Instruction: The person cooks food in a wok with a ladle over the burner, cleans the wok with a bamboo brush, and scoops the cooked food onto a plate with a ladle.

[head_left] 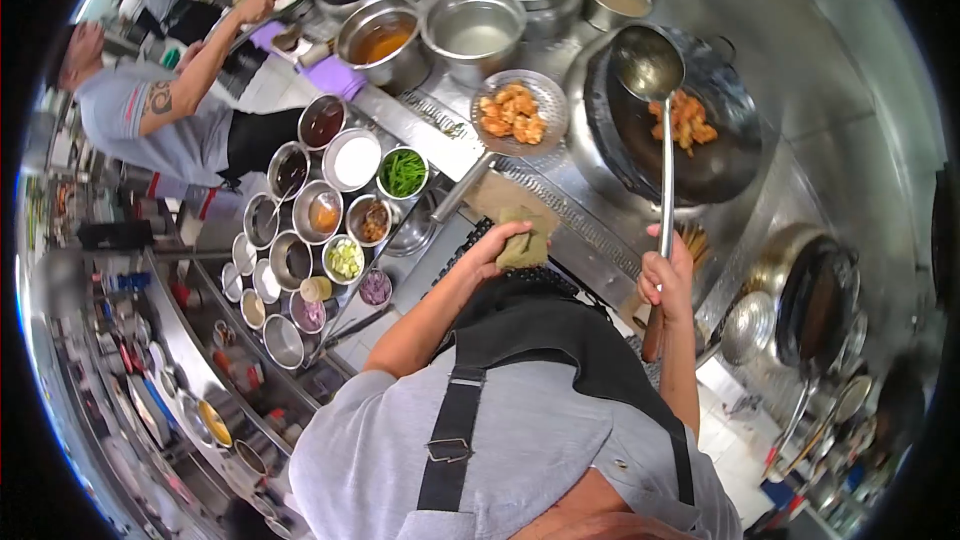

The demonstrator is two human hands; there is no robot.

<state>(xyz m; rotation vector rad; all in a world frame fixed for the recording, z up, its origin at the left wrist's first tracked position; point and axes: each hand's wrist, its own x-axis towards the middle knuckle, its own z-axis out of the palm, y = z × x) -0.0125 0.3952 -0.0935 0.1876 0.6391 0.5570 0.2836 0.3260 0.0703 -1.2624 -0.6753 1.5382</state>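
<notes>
My right hand (668, 275) is wrapped round the handle of a long ladle (650, 62), whose bowl hangs over a dark wok (735, 155). Browned fried pieces (686, 122) lie in the wok, beside and below the ladle bowl. A folded olive-green cloth (524, 237) is gripped in my left hand (492, 248), close to the stove's front edge. Beyond that hand, a perforated strainer (548, 100) rests with more fried pieces (512, 113) in it, its handle pointing back towards me.
Metal pots (385, 40) stand behind the strainer. To the left, several bowls hold chopped greens (403, 172), sauces and white powder (351, 160). A second wok (818, 310) and a round skimmer (747, 328) are at the right. A co-worker (165, 115) cooks at the upper left.
</notes>
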